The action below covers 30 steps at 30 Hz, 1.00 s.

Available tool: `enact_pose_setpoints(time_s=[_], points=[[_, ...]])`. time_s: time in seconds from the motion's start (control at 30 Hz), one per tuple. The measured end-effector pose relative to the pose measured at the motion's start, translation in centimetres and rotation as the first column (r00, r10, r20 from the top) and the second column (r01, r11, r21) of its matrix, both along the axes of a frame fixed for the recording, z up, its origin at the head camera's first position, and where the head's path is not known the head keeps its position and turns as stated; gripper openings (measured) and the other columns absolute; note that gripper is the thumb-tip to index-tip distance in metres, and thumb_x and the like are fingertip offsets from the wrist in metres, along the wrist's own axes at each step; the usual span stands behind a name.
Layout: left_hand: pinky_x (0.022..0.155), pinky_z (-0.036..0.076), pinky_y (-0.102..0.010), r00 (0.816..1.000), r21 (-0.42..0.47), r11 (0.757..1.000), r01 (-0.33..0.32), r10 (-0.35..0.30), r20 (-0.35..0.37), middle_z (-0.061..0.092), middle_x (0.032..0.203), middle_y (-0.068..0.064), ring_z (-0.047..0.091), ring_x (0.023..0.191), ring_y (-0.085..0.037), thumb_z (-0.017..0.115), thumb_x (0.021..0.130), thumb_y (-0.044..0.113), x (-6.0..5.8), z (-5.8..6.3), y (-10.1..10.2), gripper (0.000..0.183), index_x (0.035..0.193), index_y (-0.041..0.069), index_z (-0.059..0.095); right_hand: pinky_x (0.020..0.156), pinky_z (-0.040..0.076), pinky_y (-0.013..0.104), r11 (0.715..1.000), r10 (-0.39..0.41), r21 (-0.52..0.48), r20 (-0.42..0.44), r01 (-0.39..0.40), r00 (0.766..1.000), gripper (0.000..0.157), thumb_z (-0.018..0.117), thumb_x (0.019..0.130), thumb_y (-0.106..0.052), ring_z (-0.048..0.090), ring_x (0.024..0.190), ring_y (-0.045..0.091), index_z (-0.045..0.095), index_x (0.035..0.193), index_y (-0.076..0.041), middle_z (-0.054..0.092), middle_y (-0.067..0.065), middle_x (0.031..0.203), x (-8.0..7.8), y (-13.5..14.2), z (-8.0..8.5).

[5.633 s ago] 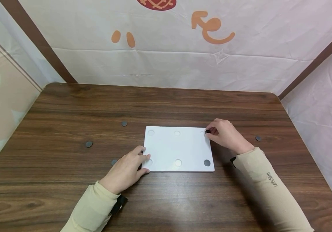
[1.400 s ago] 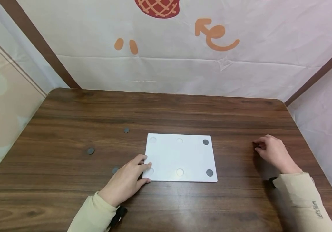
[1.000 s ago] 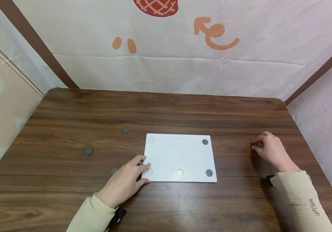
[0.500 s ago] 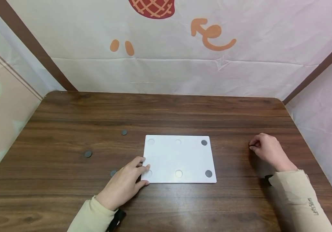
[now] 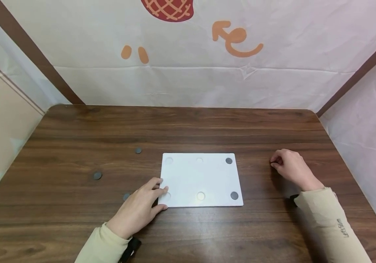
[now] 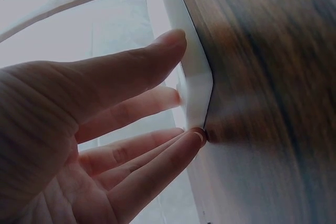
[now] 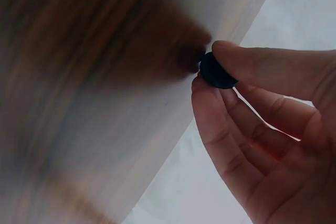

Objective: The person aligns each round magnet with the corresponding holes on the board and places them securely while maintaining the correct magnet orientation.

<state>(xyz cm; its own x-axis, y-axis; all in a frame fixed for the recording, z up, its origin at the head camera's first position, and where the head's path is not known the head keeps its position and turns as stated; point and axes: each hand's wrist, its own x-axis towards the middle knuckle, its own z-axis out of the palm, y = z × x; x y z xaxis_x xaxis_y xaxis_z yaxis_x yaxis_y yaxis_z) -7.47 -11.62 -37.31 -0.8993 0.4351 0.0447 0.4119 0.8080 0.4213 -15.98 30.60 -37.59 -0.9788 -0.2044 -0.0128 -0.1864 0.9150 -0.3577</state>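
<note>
A white rectangular board [image 5: 198, 179] lies on the table, with shallow round recesses along its far and near sides. One dark disc [image 5: 229, 160] fills the far right recess and another dark disc [image 5: 234, 195] the near right one. My left hand [image 5: 138, 210] rests at the board's near left corner, fairly straight fingers touching its top and edge; the left wrist view shows the thumb [image 6: 165, 51] against the rim. Right of the board, my right hand [image 5: 291, 168] pinches a dark disc [image 7: 214, 73] between thumb and fingertips, just above the table.
Left of the board lie more discs: one at the back [image 5: 138, 150], one farther left [image 5: 97, 175], and one partly covered by the left hand [image 5: 126, 197]. The brown wooden table [image 5: 188, 128] ends at a pale printed cloth wall [image 5: 188, 86].
A disc now sits in the far right recess, where my right hand was earlier. That hand moved right, picked up the table disc, and is shifting back left with it. Left hand stays.
</note>
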Motion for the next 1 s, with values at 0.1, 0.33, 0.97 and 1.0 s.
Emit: enact_pose_setpoints(time_s=[0.1, 0.33, 0.97, 1.0], points=[[0.077, 0.055, -0.033, 1.000, 0.009, 1.000, 0.004, -0.004, -0.003, 0.057, 0.121, -0.011, 0.064, 0.103, -0.022, 0.082, 0.074, 0.014, 0.0, -0.1, 0.0, 0.042, 0.112, 0.001, 0.070, 0.063, 0.046, 0.035, 1.000, 0.008, -0.011, 0.002, -0.008, 1.000, 0.006, 0.069, 0.081, 0.001, 0.058, 0.070, 0.020, 0.067, 0.083, -0.004, 0.063, 0.009, 0.079, 0.1, -0.4, 0.1], [0.075, 0.055, -0.032, 1.000, 0.019, 1.000, 0.002, -0.002, -0.007, 0.057, 0.120, -0.010, 0.064, 0.101, -0.021, 0.083, 0.074, 0.014, -0.1, -0.3, 0.1, 0.041, 0.111, 0.002, 0.071, 0.064, 0.048, 0.035, 0.999, 0.024, -0.021, -0.018, -0.025, 1.000, 0.006, 0.069, 0.082, 0.001, 0.059, 0.071, 0.020, 0.067, 0.083, -0.004, 0.064, 0.008, 0.079, -0.1, -1.5, 0.2], [0.073, 0.055, -0.033, 1.000, 0.016, 1.000, 0.005, -0.005, -0.023, 0.058, 0.118, -0.011, 0.065, 0.097, -0.020, 0.083, 0.073, 0.014, -0.2, -0.4, 0.3, 0.041, 0.111, 0.001, 0.071, 0.065, 0.050, 0.035, 0.997, 0.044, -0.066, -0.011, -0.045, 0.999, 0.005, 0.070, 0.083, -0.001, 0.060, 0.072, 0.018, 0.067, 0.084, -0.005, 0.065, 0.006, 0.078, -0.4, -5.4, 0.3], [0.073, 0.055, -0.033, 1.000, 0.015, 1.000, 0.007, -0.006, -0.026, 0.058, 0.118, -0.011, 0.065, 0.098, -0.020, 0.083, 0.073, 0.014, -0.2, -0.4, 0.2, 0.042, 0.111, 0.001, 0.071, 0.065, 0.050, 0.035, 0.996, 0.045, -0.071, -0.010, -0.046, 0.999, 0.005, 0.070, 0.084, -0.001, 0.060, 0.072, 0.018, 0.067, 0.084, -0.006, 0.065, 0.006, 0.078, -0.4, -5.6, 0.4]])
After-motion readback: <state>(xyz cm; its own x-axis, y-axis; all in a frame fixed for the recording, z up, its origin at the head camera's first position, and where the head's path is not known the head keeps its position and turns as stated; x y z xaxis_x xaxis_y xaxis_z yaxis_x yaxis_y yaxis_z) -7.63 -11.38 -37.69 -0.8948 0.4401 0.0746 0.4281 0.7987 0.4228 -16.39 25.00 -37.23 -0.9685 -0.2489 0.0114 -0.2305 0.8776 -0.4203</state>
